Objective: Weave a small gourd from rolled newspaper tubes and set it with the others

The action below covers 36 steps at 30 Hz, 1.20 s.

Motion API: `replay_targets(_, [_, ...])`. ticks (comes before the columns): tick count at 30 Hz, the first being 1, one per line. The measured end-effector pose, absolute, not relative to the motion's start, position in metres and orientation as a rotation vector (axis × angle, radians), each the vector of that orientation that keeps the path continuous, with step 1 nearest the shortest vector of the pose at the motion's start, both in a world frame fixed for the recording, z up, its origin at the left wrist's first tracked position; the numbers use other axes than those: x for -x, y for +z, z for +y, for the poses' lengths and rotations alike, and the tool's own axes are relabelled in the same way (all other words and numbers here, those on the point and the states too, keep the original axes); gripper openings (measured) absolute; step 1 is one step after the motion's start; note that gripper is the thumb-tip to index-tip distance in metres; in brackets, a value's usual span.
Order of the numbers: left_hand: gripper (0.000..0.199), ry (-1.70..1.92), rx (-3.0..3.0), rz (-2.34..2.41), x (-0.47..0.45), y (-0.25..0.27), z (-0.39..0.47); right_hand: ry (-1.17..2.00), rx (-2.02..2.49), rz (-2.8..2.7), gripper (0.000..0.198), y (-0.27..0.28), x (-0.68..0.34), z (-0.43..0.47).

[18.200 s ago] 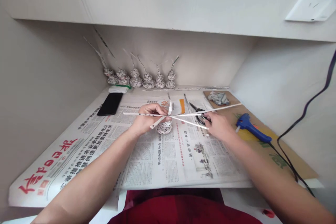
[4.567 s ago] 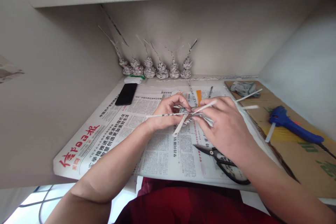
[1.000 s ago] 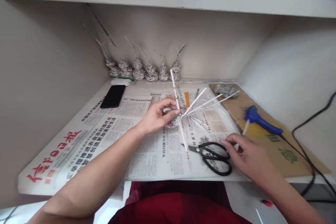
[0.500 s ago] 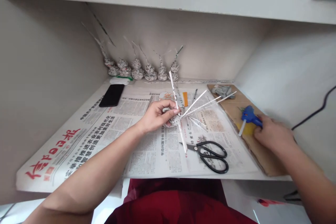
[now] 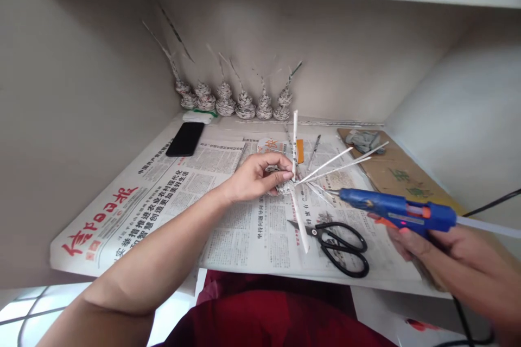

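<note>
My left hand (image 5: 264, 175) is closed on a small woven newspaper piece (image 5: 285, 188), whose body the fingers largely cover. Rolled paper sticks (image 5: 325, 165) fan out of it to the right, and one longer paper stick (image 5: 295, 141) points up by my thumb. My right hand (image 5: 431, 255) grips a blue glue gun (image 5: 391, 209), its metal nozzle aimed left toward the paper sticks, a clear glue stick (image 5: 492, 226) jutting from its back. Below the woven piece, black-handled scissors (image 5: 342, 246) lie on the newspaper (image 5: 228, 227).
Several woven paper gourds (image 5: 245, 105) stand along the back wall. A black phone (image 5: 185, 139) lies at the left. On the right, a cardboard sheet (image 5: 401, 179) bears a crumpled grey wad (image 5: 364, 141). A black cord (image 5: 462, 320) hangs beneath the glue gun.
My right hand has lifted the glue gun off the cardboard and brought it left, nozzle near the sticks. My left hand still holds the woven piece. The view has shifted slightly.
</note>
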<state>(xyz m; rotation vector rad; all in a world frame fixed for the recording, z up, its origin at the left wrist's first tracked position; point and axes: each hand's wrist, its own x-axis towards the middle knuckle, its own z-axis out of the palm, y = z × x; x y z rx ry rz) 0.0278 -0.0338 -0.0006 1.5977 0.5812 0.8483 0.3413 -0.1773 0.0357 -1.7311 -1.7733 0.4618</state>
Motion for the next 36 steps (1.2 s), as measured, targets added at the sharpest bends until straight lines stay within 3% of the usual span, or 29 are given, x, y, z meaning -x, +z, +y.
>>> replay_targets(4, [0.02, 0.802, -1.672, 0.494, -0.023, 0.0, -0.032, 0.622, 1.654, -1.843, 0.031, 0.037, -0.306, -0.177])
replay_targets(13, [0.035, 0.806, -1.852, 0.497, -0.023, 0.001, -0.03, 0.324, 1.659, -2.018, 0.027, 0.023, -0.288, -0.176])
replay_targets(36, [0.032, 0.754, -1.642, 0.507, -0.026, -0.002, -0.03, 0.244, 1.617, -2.085, 0.017, 0.026, -0.28, -0.173])
